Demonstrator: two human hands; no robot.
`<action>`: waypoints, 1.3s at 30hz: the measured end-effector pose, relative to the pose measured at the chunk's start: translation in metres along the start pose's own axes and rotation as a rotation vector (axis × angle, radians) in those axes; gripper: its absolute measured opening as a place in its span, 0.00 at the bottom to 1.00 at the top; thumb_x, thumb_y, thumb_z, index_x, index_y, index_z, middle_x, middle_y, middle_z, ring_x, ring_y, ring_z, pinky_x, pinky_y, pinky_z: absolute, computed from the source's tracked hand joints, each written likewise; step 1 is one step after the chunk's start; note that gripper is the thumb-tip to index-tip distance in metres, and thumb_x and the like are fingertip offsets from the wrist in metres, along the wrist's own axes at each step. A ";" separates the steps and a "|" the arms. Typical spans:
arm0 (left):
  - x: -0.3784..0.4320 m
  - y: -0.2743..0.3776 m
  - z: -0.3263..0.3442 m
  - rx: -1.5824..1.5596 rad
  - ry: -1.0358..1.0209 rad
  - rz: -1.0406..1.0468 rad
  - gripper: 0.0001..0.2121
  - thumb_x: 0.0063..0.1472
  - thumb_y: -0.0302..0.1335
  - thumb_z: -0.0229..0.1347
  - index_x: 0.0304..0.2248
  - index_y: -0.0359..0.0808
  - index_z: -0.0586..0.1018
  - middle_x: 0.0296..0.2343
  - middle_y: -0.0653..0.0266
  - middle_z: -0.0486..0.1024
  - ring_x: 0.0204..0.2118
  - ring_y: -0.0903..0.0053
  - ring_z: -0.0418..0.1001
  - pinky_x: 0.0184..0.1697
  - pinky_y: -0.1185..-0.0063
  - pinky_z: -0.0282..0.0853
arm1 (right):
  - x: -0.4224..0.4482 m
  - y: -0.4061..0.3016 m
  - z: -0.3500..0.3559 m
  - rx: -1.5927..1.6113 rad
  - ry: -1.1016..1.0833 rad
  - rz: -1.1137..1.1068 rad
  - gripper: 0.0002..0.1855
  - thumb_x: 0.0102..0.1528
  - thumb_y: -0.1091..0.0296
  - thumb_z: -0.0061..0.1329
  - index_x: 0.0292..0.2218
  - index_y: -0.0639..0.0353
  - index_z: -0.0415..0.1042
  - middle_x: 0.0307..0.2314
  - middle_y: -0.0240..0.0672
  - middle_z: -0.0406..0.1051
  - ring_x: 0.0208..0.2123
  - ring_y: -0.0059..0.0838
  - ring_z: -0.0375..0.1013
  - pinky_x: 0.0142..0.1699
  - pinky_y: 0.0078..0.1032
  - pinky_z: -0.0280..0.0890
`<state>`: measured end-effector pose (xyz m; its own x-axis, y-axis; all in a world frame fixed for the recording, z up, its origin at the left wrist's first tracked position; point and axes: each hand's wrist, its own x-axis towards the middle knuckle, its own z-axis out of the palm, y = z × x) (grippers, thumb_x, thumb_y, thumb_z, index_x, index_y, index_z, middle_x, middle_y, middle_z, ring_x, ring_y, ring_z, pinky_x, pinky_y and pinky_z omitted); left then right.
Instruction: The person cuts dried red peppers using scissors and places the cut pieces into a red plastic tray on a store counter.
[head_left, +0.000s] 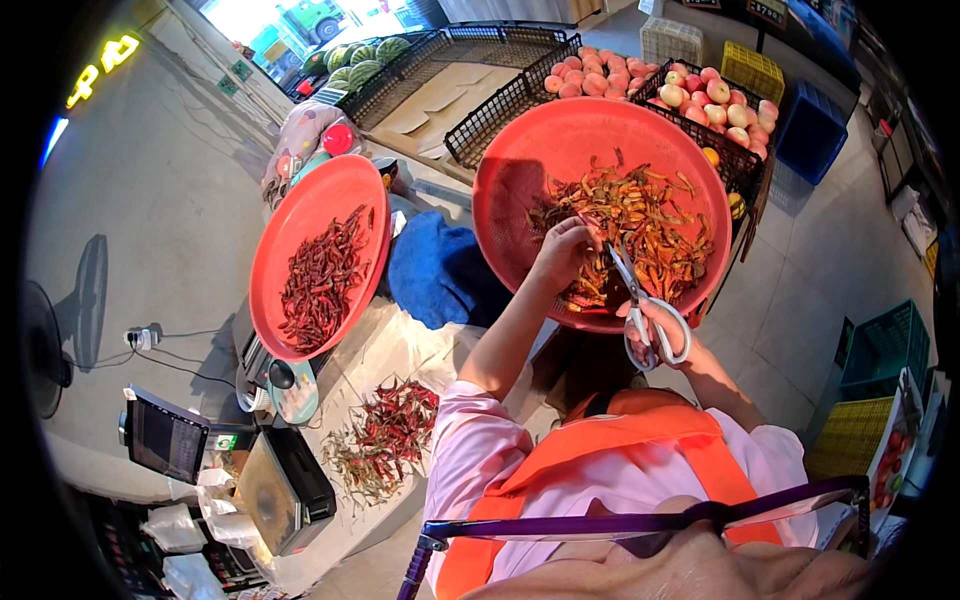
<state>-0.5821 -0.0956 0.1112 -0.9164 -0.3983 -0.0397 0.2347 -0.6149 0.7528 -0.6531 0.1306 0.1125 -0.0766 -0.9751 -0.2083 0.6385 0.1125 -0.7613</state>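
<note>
My left hand (568, 247) pinches a small piece of dried red chili over a large red plastic basket (506, 225). Cut dried chilies (637, 217) lie spread in that basket. In my right hand (654, 334) is a pair of scissors (631, 279) with white handles; their blades point at the pinched chili, close to my left fingertips. Whether the blades are parted is hard to tell. A second red basket (262, 300), to the left, holds whole dark dried chilies (324, 281). More dried chilies with pale stems (386, 435) are piled on the counter below it.
A blue cloth (435, 270) lies between the two baskets. Crates of peaches (596, 75) and apples (716, 101) stand beyond the large basket. At the lower left are a weighing scale (277, 487), a screen (166, 435) and plastic bags (174, 529). A blue crate (812, 133) stands at the right.
</note>
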 end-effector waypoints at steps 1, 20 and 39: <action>-0.005 -0.002 0.001 0.023 -0.007 -0.008 0.04 0.54 0.20 0.48 0.30 0.34 0.72 0.21 0.64 0.72 0.22 0.78 0.72 0.26 0.83 0.68 | 0.003 0.002 0.001 0.040 -0.010 0.008 0.20 0.57 0.49 0.35 0.38 0.58 0.64 0.16 0.27 0.61 0.14 0.19 0.59 0.19 0.17 0.56; -0.006 0.030 -0.029 0.435 0.225 0.095 0.01 0.49 0.20 0.49 0.23 0.34 0.71 0.22 0.59 0.73 0.20 0.80 0.70 0.18 0.82 0.61 | -0.019 0.009 0.005 -0.213 0.255 0.064 0.15 0.52 0.57 0.44 0.31 0.61 0.62 0.13 0.25 0.55 0.10 0.15 0.55 0.15 0.15 0.50; 0.047 0.031 -0.014 1.643 0.110 -0.064 0.17 0.37 0.36 0.65 0.27 0.34 0.79 0.23 0.60 0.76 0.28 0.74 0.74 0.31 0.77 0.66 | -0.035 0.001 -0.007 -0.317 0.326 -0.041 0.16 0.53 0.54 0.43 0.30 0.60 0.63 0.13 0.26 0.58 0.11 0.16 0.57 0.15 0.15 0.51</action>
<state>-0.6128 -0.1429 0.1238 -0.8674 -0.4901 -0.0860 -0.4401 0.6750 0.5922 -0.6552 0.1665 0.1151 -0.3669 -0.8743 -0.3177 0.3682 0.1771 -0.9127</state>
